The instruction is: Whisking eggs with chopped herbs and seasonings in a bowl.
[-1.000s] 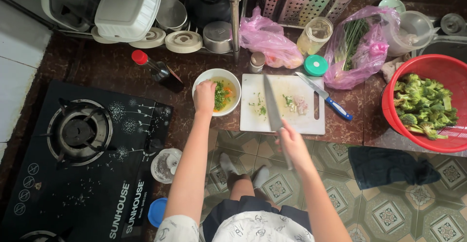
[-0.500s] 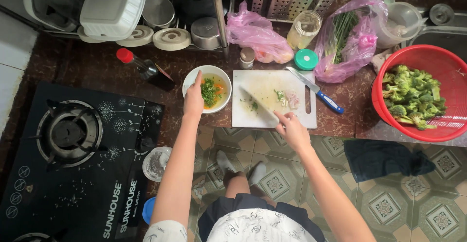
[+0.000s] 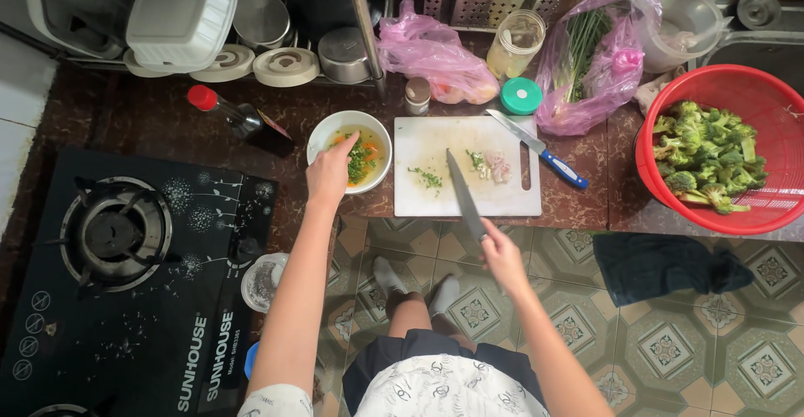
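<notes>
1. Far to the left of the left hand point(image 3: 328, 174) sits a black stove point(image 3: 117, 283), with a small glass point(image 3: 261, 281) at its right edge, just beside that arm.
2. Up and to the left of this hand lies a dark bottle point(image 3: 239, 115) with a red cap, tipped on its side.
3. Now the left hand is at the white bowl point(image 3: 350, 151). Its fingers are bent and pressed together over the bowl's left rim, touching it. I cannot tell if they pinch any food.
4. Inside the bowl is yellow soup with green and orange bits.
5. Just to the right of the left hand lies the white board point(image 3: 466, 166), with green bits and a few pale slices on it.
6. The right hand point(image 3: 501, 254) is closed tight around the handle of a big knife point(image 3: 463, 193). The hand is below the board, off the counter.
7. The blade points up and away from the right hand, and its tip is over the middle of the board.
8. Up and to the right of this hand, a small knife point(image 3: 536, 147) with a blue handle lies on the board's right edge.
9. Far to the right of the right hand is a red basket point(image 3: 754, 216) full of broccoli point(image 3: 703, 156).
</notes>
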